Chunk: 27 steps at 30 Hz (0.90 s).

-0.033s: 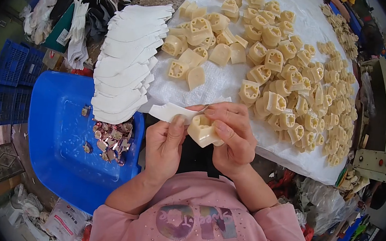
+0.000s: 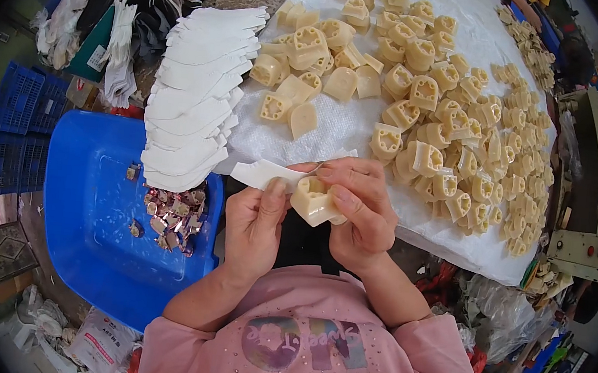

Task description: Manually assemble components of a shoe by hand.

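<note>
Both hands grip: our left hand (image 2: 256,215) pinches a white strip (image 2: 260,174), right hand (image 2: 355,207) clasps a cream plastic block (image 2: 314,201); we judge either could slip.

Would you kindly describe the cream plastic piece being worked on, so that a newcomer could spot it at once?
Start at the white woven sheet covered with cream plastic blocks. Just below its near edge, the left hand and right hand meet. Between them is a cream plastic block with a white strip against it: the only block lifted off the sheet.
</note>
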Each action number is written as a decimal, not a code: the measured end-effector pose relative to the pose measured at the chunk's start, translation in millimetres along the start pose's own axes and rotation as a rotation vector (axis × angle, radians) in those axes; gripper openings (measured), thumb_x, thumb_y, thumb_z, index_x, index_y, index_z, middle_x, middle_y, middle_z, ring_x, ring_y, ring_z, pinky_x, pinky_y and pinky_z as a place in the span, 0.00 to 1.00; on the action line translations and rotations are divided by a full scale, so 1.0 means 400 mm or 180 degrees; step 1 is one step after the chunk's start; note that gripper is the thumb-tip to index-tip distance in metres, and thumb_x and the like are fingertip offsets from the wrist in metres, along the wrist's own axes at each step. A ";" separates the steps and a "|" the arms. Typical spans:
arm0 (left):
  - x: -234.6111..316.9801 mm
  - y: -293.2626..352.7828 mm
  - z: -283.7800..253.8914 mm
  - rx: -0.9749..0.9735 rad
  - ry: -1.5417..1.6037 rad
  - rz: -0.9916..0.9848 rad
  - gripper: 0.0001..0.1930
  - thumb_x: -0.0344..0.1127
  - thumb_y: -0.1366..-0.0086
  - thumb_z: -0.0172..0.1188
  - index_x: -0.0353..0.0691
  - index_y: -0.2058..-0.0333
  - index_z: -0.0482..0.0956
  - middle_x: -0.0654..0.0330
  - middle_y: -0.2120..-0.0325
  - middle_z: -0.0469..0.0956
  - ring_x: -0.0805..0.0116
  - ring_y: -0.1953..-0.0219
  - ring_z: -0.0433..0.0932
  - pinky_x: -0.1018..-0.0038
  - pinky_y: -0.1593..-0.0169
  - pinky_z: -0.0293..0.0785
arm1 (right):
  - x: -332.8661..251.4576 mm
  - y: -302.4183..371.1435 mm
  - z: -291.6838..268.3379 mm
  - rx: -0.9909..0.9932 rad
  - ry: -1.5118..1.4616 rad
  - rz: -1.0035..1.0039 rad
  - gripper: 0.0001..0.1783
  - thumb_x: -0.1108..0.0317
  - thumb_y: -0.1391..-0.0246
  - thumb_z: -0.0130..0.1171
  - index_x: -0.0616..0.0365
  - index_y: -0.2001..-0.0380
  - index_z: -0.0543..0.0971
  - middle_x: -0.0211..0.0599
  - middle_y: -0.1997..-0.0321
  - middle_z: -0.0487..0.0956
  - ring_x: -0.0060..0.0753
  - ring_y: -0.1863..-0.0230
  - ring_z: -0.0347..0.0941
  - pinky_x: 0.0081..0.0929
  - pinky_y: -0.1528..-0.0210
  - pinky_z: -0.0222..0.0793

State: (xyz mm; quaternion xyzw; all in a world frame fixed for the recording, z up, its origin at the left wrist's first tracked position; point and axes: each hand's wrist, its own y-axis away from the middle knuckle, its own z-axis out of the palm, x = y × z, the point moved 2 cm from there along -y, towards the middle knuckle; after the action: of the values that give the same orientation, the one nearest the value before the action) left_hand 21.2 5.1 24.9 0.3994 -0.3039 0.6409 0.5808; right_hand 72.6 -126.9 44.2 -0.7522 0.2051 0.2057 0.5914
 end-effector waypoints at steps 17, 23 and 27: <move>0.019 -0.004 0.009 -0.0008 -0.1417 0.0658 0.19 0.36 0.29 0.40 0.23 0.51 0.69 0.56 0.66 0.72 0.75 0.65 0.67 0.78 0.62 0.64 | 0.020 -0.016 0.001 -0.0249 0.0896 -0.0130 0.27 0.85 0.61 0.58 0.49 0.56 0.70 0.34 0.61 0.78 0.36 0.67 0.65 0.32 0.63 0.61; 0.066 -0.029 0.020 0.0383 -0.1542 0.1171 0.14 0.31 0.32 0.45 0.24 0.56 0.72 0.56 0.70 0.78 0.79 0.72 0.71 0.83 0.69 0.67 | 0.032 -0.016 -0.016 -0.0287 0.1011 -0.0201 0.18 0.76 0.66 0.61 0.51 0.66 0.74 0.29 0.65 0.78 0.34 0.67 0.64 0.37 0.61 0.50; 0.071 -0.029 -0.003 0.0227 -0.2146 0.1179 0.08 0.26 0.36 0.52 0.28 0.62 0.77 0.58 0.73 0.77 0.78 0.75 0.70 0.81 0.71 0.66 | -0.007 -0.041 -0.018 -0.0893 0.1660 -0.0123 0.15 0.73 0.70 0.59 0.49 0.72 0.74 0.26 0.70 0.72 0.33 0.67 0.64 0.42 0.59 0.46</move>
State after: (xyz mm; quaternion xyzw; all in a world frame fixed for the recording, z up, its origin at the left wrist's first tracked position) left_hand 32.5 22.0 48.2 0.5459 -0.5224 0.5779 0.3084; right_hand 79.6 -130.0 60.6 -0.8578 0.3054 0.0206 0.4128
